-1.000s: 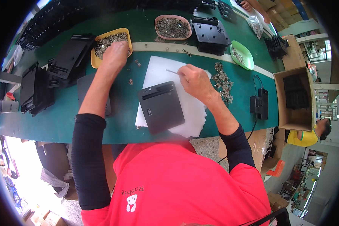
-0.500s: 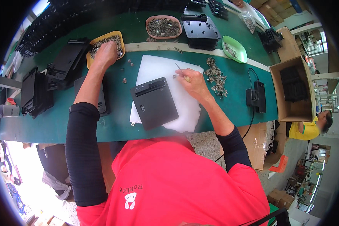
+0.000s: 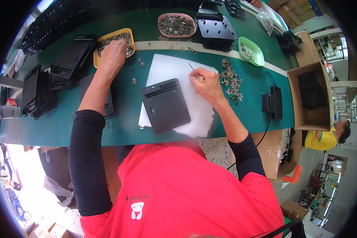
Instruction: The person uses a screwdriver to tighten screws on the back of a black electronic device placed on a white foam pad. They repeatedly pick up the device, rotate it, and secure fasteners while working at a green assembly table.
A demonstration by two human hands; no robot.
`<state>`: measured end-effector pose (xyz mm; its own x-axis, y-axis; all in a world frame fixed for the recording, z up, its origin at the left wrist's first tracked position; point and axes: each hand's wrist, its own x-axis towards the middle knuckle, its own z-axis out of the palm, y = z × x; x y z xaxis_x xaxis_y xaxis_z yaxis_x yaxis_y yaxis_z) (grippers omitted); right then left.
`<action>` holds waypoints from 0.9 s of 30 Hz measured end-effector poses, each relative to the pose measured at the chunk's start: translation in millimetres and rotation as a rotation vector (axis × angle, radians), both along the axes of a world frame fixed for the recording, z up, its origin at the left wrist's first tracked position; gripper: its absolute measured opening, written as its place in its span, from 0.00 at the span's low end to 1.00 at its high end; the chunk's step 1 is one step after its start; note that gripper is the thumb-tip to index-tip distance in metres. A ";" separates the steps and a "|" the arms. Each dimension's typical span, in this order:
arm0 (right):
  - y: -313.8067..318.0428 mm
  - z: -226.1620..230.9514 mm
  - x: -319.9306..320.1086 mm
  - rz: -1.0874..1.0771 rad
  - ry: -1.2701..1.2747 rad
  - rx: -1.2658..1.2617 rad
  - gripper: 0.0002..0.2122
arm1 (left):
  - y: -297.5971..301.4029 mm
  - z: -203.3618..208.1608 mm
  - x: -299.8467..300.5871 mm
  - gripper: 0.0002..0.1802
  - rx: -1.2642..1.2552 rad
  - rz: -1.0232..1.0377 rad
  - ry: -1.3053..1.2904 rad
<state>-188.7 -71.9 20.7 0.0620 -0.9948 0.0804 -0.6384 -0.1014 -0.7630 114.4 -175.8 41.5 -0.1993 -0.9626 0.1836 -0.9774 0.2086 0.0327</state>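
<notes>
While the left hand (image 3: 113, 55) rests spread in the yellow tray (image 3: 101, 39), the right hand (image 3: 205, 84) pinches tweezers (image 3: 193, 69).

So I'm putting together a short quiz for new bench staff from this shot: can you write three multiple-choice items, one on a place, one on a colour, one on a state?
1. Where is the left hand?
A. In the yellow tray of small parts
B. On the cardboard box
C. On the green dish

2. What colour is the sheet under the dark flat device?
A. Blue
B. White
C. Red

3. How is the right hand occupied?
A. Open and flat
B. Gripping a cable
C. Closed on a thin tool

Answers: 1 A, the fingers rest among the parts in the yellow tray. 2 B, white shows around the device. 3 C, a thin pointed tool sticks up from the closed fingers.
</notes>
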 end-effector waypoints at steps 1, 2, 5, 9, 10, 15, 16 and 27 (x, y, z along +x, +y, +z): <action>-1.0 0.7 -2.2 0.002 -0.020 0.048 0.08 | 0.1 1.0 -2.2 0.08 -0.012 0.012 -0.012; -1.9 4.1 -2.3 0.016 -0.038 0.101 0.08 | 0.8 1.9 -2.1 0.08 -0.022 0.028 -0.027; -4.4 17.9 3.5 0.073 -0.096 0.187 0.08 | 2.7 -0.2 0.1 0.07 -0.064 0.015 -0.022; -6.3 17.1 19.5 0.112 -0.174 0.174 0.07 | 11.7 0.2 -3.4 0.06 -0.218 0.106 0.016; -6.6 15.3 21.6 0.103 -0.191 0.186 0.07 | 17.0 3.6 -5.5 0.06 -0.267 0.112 0.045; 9.5 7.5 21.5 0.102 -0.211 0.178 0.07 | 112.2 23.8 -39.5 0.05 -0.162 0.020 0.487; 15.4 7.1 17.5 0.083 -0.213 0.176 0.07 | 131.6 14.5 -41.9 0.04 -0.128 -0.019 0.559; 98.6 6.1 24.4 0.173 0.069 -0.155 0.05 | 143.3 -10.9 -66.4 0.04 0.066 -0.079 0.828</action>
